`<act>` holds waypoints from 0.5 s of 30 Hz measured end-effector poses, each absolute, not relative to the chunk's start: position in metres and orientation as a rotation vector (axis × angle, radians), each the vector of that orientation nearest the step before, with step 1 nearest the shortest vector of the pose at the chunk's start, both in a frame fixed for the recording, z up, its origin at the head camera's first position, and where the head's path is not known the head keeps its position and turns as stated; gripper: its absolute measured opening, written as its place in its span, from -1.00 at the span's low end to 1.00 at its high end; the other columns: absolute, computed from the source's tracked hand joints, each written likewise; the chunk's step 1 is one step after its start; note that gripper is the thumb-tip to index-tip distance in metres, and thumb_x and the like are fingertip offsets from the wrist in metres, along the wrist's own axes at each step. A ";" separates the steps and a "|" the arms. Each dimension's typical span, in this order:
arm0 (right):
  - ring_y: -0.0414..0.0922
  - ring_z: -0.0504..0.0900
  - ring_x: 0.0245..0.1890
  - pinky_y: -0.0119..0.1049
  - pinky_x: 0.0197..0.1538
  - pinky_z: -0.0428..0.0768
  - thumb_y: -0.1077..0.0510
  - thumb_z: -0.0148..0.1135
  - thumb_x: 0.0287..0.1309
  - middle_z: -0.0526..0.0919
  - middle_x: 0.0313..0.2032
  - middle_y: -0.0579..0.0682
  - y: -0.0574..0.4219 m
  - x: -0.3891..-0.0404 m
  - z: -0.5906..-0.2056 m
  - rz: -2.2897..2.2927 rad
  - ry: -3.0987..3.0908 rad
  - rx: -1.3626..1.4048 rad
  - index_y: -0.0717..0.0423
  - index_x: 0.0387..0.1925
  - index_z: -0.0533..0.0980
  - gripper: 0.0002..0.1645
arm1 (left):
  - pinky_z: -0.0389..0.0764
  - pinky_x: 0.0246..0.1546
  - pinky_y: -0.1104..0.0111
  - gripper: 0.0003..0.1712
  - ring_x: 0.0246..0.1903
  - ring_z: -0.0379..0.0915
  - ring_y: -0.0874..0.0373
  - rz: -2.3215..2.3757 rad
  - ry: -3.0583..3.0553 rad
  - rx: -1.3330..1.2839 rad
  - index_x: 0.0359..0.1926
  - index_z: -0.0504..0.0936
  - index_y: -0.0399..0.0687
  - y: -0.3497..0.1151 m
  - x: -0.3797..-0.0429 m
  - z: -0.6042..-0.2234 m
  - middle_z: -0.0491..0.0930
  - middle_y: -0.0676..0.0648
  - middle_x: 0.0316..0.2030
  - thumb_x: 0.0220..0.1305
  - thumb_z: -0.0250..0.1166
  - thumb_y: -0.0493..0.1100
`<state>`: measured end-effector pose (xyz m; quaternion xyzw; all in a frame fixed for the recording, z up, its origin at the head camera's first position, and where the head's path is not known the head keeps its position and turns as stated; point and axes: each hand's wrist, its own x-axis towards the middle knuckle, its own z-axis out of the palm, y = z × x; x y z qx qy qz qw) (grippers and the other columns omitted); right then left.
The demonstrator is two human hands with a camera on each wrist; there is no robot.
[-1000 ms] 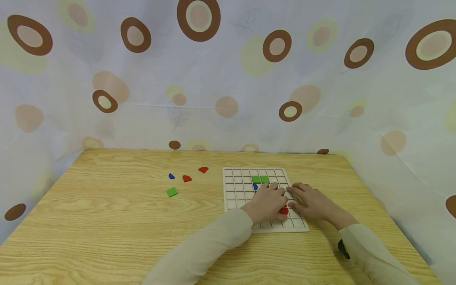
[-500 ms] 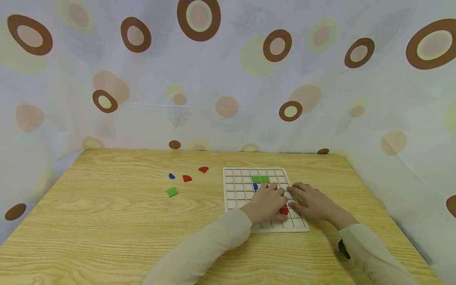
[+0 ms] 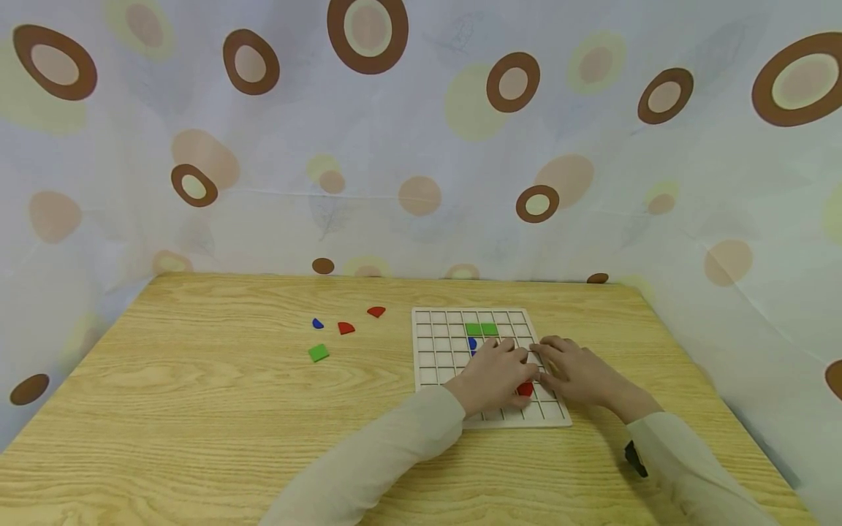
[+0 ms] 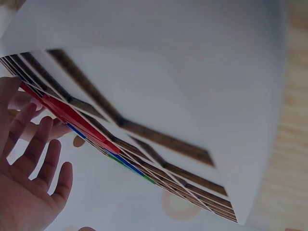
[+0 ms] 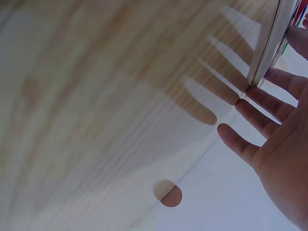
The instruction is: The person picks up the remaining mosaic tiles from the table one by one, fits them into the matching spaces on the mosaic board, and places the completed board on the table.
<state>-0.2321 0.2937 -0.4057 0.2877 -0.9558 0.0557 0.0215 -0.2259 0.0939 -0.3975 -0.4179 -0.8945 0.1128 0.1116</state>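
Watch your fingertips: your left hand (image 3: 493,376), arched over the board with fingers loosely bent and spread, could nudge the red piece (image 3: 525,389) beside its thumb out of place. A push from your right hand (image 3: 582,376), fingers straight at the edge, might shift the whole grid board (image 3: 443,360) (whether either hand presses down, I cannot tell). That board lies flat on the wooden table (image 3: 197,409), pale with dark lines. The red piece looks thin and smooth; beyond your left hand lie a part-hidden blue piece (image 3: 471,342) and two green squares (image 3: 473,329), side by side.
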 end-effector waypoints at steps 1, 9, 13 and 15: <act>0.21 0.47 0.01 0.30 -0.13 0.42 0.02 0.12 0.18 0.41 0.09 0.21 0.294 -0.232 -0.406 0.170 -2.963 0.892 0.17 0.16 0.36 -0.45 | 0.41 0.02 0.31 -0.52 0.01 0.34 0.23 0.328 -2.632 -1.228 0.05 0.43 0.40 0.094 -0.226 -0.397 0.46 0.20 -0.01 0.17 0.00 0.38; 0.21 0.47 0.00 0.29 -0.13 0.42 0.00 0.12 0.18 0.41 0.10 0.19 0.295 -0.234 -0.407 0.168 -2.967 0.895 0.14 0.16 0.37 -0.45 | 0.39 0.06 0.31 -0.51 0.06 0.31 0.22 0.304 -2.661 -1.238 0.09 0.41 0.44 0.093 -0.227 -0.397 0.43 0.21 0.03 0.16 0.01 0.38; 0.22 0.47 0.01 0.29 -0.12 0.42 0.00 0.12 0.18 0.41 0.10 0.20 0.295 -0.234 -0.408 0.168 -2.965 0.898 0.15 0.16 0.36 -0.44 | 0.38 0.06 0.30 -0.52 0.05 0.32 0.23 0.270 -2.666 -1.254 0.11 0.41 0.48 0.091 -0.227 -0.398 0.43 0.22 0.04 0.18 0.01 0.36; 0.22 0.46 0.02 0.28 -0.11 0.42 0.01 0.13 0.17 0.41 0.10 0.21 0.295 -0.234 -0.408 0.165 -2.966 0.895 0.15 0.17 0.36 -0.44 | 0.38 0.05 0.31 -0.54 0.02 0.33 0.24 0.254 -2.656 -1.268 0.10 0.41 0.50 0.090 -0.226 -0.397 0.44 0.23 0.03 0.19 0.02 0.34</act>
